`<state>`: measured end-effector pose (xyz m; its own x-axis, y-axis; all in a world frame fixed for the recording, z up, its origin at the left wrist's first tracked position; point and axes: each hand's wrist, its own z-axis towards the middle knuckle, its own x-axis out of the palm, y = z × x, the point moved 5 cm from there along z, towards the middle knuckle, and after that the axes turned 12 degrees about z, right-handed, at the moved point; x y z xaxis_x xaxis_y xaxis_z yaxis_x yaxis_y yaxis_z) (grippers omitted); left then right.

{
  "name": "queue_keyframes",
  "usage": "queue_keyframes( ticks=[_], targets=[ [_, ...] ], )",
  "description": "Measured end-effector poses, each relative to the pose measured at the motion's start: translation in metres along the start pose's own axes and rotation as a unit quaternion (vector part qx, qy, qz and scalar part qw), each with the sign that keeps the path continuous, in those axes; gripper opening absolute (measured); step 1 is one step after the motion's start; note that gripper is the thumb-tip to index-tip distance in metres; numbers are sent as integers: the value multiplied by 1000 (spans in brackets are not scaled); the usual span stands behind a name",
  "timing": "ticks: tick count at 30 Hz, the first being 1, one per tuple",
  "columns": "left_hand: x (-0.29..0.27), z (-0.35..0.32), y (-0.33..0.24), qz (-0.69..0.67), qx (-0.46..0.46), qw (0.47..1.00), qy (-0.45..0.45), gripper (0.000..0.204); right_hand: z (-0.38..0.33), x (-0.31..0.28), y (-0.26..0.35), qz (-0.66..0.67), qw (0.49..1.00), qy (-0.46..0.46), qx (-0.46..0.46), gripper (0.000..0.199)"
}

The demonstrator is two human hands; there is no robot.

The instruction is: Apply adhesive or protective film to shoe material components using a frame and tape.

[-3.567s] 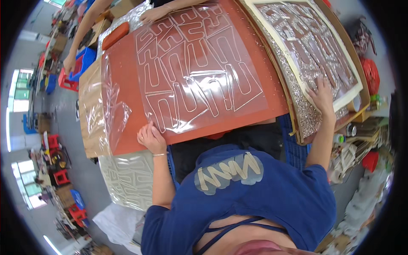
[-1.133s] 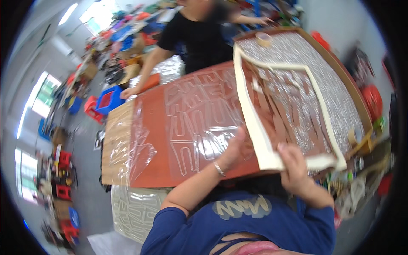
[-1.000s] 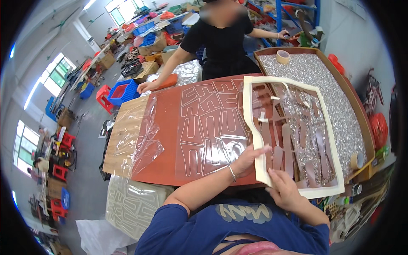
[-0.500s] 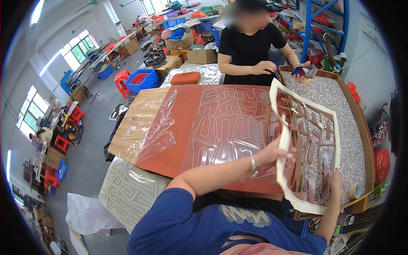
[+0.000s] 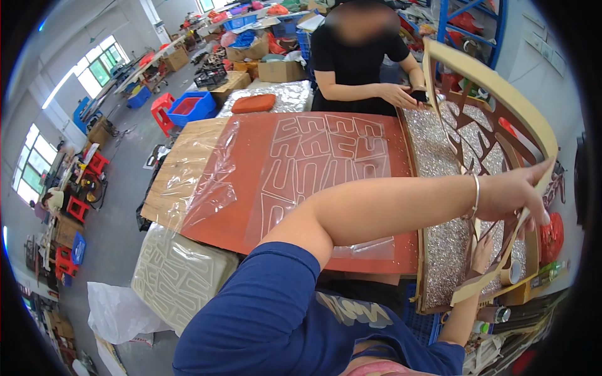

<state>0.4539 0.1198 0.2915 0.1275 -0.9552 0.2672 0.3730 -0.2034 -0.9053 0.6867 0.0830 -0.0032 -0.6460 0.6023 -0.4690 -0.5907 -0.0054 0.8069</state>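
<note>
Gripped in my left hand (image 5: 515, 193) is the edge of a cut-out sheet (image 5: 501, 69), cream-bordered with brown strips between its openings. It stands tilted and bowed above the right-hand tray. My left forearm, with a bracelet, reaches across the work board. My right hand (image 5: 481, 255) is lower, beside the sheet's near end and partly covered by it; its grip is unclear. On the red board (image 5: 248, 141) lies a clear film (image 5: 320, 178) with pale looped outlines, partly hidden by my left arm.
The shallow tray (image 5: 411, 147) has a glittering silver bed. A tape roll (image 5: 511, 273) stands at its near right corner. Across the board, a co-worker (image 5: 357, 59) holds a small dark object. A patterned pale mould-like slab (image 5: 182, 279) lies at lower left; an orange pad (image 5: 253, 104) lies behind.
My left hand has swung right and up with the sheet, which now tilts higher, uncovering the film and tray's left side. The co-worker's hands have come together. The view has shifted slightly.
</note>
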Motion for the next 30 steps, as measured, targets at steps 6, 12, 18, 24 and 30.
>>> queue_keyframes(
  ticks=[6, 12, 18, 24, 30],
  targets=[
    [-8, -11, 10, -83, 45, 995, 24, 106, -1, 19, 97, 212, 947, -124, 208, 28],
    [-9, -31, -2, -14, 57, 998, 38, 100, 9, 4, -72, -6, 998, 63, -4, 52],
    [-27, -86, 0, 43, 52, 997, -38, 79, -1, 2, -47, 15, 996, 73, 58, 50],
    [-36, -167, 39, -13, 68, 990, -124, 85, -18, 2, -15, -192, 969, 109, 115, 55],
    [-33, -243, 75, -54, 32, 972, -228, 74, -14, 14, -12, -221, 960, 133, 104, 53]
  ],
)
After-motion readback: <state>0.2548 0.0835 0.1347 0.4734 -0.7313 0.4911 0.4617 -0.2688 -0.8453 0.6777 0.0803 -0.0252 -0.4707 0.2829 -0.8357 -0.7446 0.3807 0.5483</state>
